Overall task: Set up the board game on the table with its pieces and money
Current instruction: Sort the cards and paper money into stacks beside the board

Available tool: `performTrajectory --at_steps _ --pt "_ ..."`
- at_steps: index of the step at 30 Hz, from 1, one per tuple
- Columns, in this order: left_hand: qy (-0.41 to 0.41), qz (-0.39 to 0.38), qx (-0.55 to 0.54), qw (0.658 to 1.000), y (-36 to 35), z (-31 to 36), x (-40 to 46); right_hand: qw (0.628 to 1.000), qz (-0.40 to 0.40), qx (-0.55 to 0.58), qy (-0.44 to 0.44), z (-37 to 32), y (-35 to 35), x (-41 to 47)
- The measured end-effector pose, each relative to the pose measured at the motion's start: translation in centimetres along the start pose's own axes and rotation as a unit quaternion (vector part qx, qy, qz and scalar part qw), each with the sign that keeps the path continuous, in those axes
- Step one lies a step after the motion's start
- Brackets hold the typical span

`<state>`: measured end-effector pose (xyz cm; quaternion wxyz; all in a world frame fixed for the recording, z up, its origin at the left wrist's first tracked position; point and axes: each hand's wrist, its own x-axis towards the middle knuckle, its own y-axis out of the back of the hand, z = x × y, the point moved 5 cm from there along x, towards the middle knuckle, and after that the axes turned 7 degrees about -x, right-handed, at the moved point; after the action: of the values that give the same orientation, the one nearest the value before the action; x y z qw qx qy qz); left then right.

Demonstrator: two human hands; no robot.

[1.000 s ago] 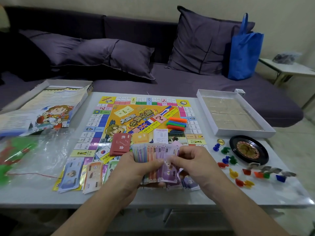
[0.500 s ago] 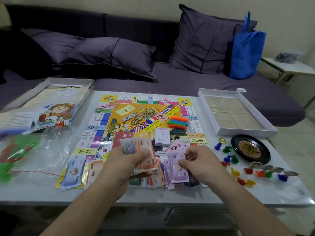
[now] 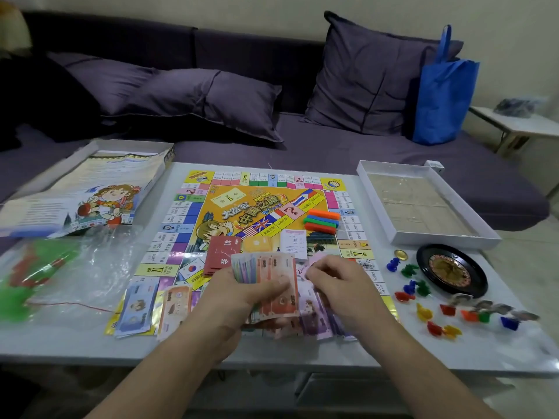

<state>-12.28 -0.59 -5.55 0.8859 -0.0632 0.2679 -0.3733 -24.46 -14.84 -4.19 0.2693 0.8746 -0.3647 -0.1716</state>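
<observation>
From the head view, the left hand grips a fanned wad of play money, thumb pressed across the orange notes on top. The right hand, just beside it, has its fingers curled down onto the purple notes lying beneath; it seems to pinch one, though the grip is partly hidden.

The likely slip is the fan sliding apart: the notes are thin, smooth paper, and a loose thumb would spill them over the sorted piles, the blue notes and the orange pile left of the left hand. A sweeping wrist could also scatter the small glossy plastic pawns right of the right hand.

The game board lies flat and glossy on the bench, beyond both hands; the red card deck sits just past the left hand.
</observation>
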Motion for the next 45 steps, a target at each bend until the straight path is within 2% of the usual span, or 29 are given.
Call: performTrajectory --at_steps 1,2,7,16,21,26,34,39,43,45 --pt "-0.001 -0.012 0.003 1.000 -0.2 0.0 -0.1 0.995 -0.036 0.095 -0.013 -0.3 -0.2 -0.2" --pt "-0.001 -0.023 0.008 1.000 -0.3 0.0 -0.2 0.988 -0.059 0.144 -0.017 -0.6 -0.4 -0.4" --pt "0.011 -0.029 0.006 0.999 -0.2 -0.1 -0.1 0.996 -0.023 0.087 0.003 -0.7 -0.3 -0.2" --pt "-0.020 -0.014 0.004 1.000 0.1 -0.1 0.1 0.995 -0.014 0.102 0.011 -0.9 -0.3 -0.4" --pt "-0.019 0.001 -0.009 1.000 0.2 -0.3 0.2 0.995 -0.038 0.090 -0.002 -0.9 -0.9 -0.5" --pt "0.007 0.033 -0.037 0.999 1.4 0.3 0.4 0.994 -0.026 0.097 -0.047 -0.7 0.4 0.2" --pt "-0.011 0.099 -0.069 0.993 3.9 2.0 0.8 0.995 -0.041 -0.084 -0.043 -0.4 -1.3 0.9" --pt "-0.021 0.092 -0.065 0.993 3.9 2.0 0.5 0.985 -0.047 -0.162 -0.025 -1.0 -3.6 0.4" --pt "-0.023 0.070 -0.055 0.996 3.9 2.1 0.3 0.952 -0.019 -0.305 0.011 -1.3 -4.6 0.3" --pt "-0.022 0.053 -0.053 0.997 3.8 2.1 0.2 0.957 0.005 -0.289 0.030 -1.5 -4.4 0.5"
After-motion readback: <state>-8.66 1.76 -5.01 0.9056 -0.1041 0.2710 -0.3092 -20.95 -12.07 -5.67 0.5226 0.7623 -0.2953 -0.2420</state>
